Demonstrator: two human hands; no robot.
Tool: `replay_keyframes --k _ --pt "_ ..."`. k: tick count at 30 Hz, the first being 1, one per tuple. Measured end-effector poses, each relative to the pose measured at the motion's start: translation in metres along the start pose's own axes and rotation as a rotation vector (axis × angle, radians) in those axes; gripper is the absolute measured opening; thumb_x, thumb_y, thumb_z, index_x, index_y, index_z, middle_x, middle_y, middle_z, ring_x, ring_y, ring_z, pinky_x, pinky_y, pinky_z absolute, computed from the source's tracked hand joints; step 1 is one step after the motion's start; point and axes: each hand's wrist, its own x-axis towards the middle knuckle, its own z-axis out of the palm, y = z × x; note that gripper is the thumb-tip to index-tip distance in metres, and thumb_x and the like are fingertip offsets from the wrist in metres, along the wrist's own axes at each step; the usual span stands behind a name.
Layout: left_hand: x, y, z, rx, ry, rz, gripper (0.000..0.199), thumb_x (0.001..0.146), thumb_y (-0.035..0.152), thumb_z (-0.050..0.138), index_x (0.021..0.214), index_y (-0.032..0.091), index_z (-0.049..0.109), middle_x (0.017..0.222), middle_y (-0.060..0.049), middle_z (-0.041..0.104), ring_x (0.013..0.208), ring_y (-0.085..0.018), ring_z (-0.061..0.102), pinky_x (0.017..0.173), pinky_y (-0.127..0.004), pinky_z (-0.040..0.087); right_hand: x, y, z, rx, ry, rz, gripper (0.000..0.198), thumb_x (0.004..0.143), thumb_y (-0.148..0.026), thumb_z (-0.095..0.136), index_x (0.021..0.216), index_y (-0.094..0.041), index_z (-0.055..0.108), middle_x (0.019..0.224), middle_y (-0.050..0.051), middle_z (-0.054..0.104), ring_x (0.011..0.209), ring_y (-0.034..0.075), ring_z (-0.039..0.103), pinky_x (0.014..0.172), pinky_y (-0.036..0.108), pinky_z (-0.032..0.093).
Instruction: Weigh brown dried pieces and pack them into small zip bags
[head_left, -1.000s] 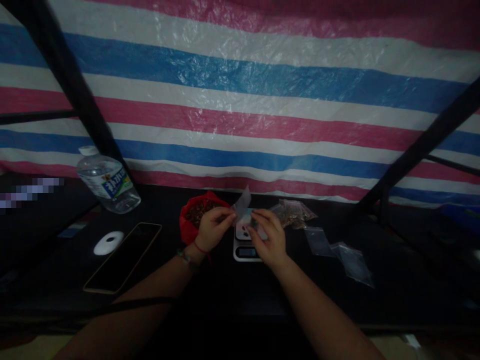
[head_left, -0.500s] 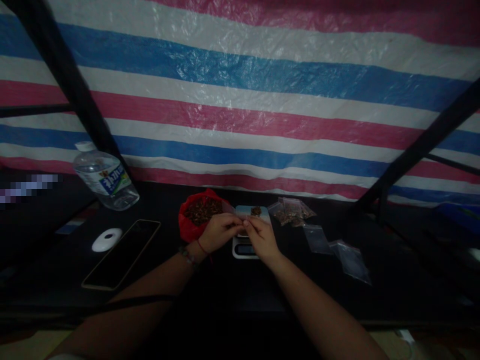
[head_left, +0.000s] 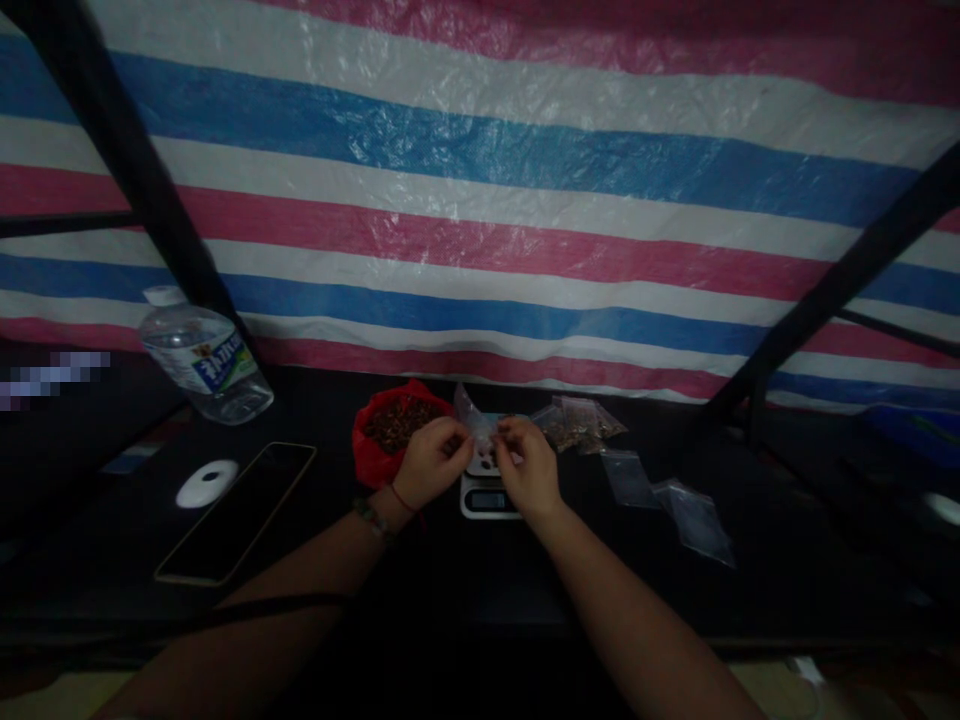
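- Head view, centre of the frame: the left hand (head_left: pixel 435 460) pinches a small clear bag (head_left: pixel 468 408) between thumb and fingertips, its top slanting up above the scale (head_left: pixel 470 509).
- Just right of it, the right hand (head_left: pixel 535 475) has its fingers curled toward the thumb beside the bag; whether they grip its edge, I cannot tell.
- Handling the bag well probably calls for light fingertip pressure on one layer of film at a time, as such thin plastic tends to cling to itself.
- Wrists and knuckles are best held clear of the pan, where dark pieces (head_left: pixel 488 462) lie below the hands; a brush could scatter them or disturb the reading.
- Left of centre, an open red bag (head_left: pixel 370 466) holds a heap of brown bits (head_left: pixel 401 422), near the left hand; its rim should not be snagged.
- Right of centre, filled clear bags (head_left: pixel 583 420) lie in a pile with brownish contents.
- Further right and lower, flat clear bags (head_left: pixel 701 522) lie on the dark table (head_left: pixel 600 590).
- Left side: a clear bottle (head_left: pixel 214 367), capped and tilted in the picture; its fill is hard to judge.
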Motion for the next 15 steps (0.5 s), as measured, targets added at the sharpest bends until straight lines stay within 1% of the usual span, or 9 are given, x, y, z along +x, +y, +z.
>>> replay_keyframes --k 2,4,7,10,12,13,15 --pt "-0.001 0.002 0.001 -0.002 -0.004 0.005 0.012 0.08 0.019 0.056 0.069 0.016 0.058 0.068 -0.001 0.06 0.064 -0.013 0.057 0.06 -0.023 0.043 0.001 0.0 -0.002 -0.054 -0.051 -0.133 0.018 0.082 -0.011 0.048 0.081 -0.02 0.063 0.109 0.01 0.062 0.094 0.019 0.062 0.083 0.036 0.053" --pt "-0.001 0.004 0.002 0.0 -0.021 0.022 0.013 0.082 0.02 0.055 0.07 0.017 0.058 0.068 -0.001 0.06 0.064 -0.012 0.057 0.06 -0.023 0.043 0.003 -0.001 -0.002 -0.098 -0.105 -0.184 0.024 0.083 -0.009 0.046 0.086 -0.02 0.067 0.116 0.011 0.059 0.094 0.019 0.062 0.085 0.037 0.053" --pt "-0.003 0.007 0.002 0.03 -0.057 0.08 0.016 0.084 0.023 0.054 0.071 0.017 0.059 0.068 -0.001 0.06 0.063 -0.012 0.056 0.06 -0.024 0.044 0.004 -0.001 -0.002 -0.134 -0.171 -0.158 0.026 0.084 -0.013 0.049 0.101 -0.02 0.067 0.114 0.012 0.061 0.097 0.021 0.061 0.087 0.038 0.053" --pt "-0.004 0.01 0.0 0.05 -0.137 0.193 0.015 0.085 0.023 0.053 0.075 0.017 0.06 0.069 -0.002 0.061 0.067 -0.014 0.058 0.064 -0.026 0.047 0.003 0.0 -0.001 -0.122 -0.27 -0.112 0.026 0.083 -0.011 0.051 0.1 -0.021 0.068 0.1 0.009 0.067 0.095 0.022 0.063 0.085 0.037 0.054" --pt "-0.003 0.01 -0.003 0.052 -0.17 0.277 0.011 0.085 0.024 0.054 0.083 0.018 0.063 0.08 -0.005 0.065 0.079 -0.016 0.061 0.073 -0.029 0.049 0.003 0.001 0.0 -0.091 -0.293 -0.07 0.027 0.082 -0.01 0.053 0.1 -0.022 0.068 0.097 0.008 0.068 0.091 0.021 0.063 0.083 0.036 0.054" --pt "-0.003 0.009 -0.005 0.062 -0.171 0.312 0.013 0.084 0.026 0.056 0.091 0.018 0.064 0.09 -0.008 0.066 0.088 -0.018 0.061 0.08 -0.032 0.049 0.003 0.002 0.0 -0.075 -0.29 -0.049 0.025 0.081 -0.011 0.056 0.1 -0.023 0.068 0.097 0.007 0.068 0.09 0.02 0.063 0.082 0.035 0.054" --pt "0.0 0.006 -0.01 0.114 -0.193 0.367 0.032 0.08 0.035 0.063 0.109 0.02 0.062 0.114 -0.011 0.062 0.108 -0.024 0.055 0.095 -0.041 0.043 0.005 0.001 0.001 -0.053 -0.283 -0.015 0.019 0.08 -0.016 0.062 0.096 -0.022 0.069 0.095 0.007 0.067 0.088 0.02 0.063 0.079 0.034 0.054"
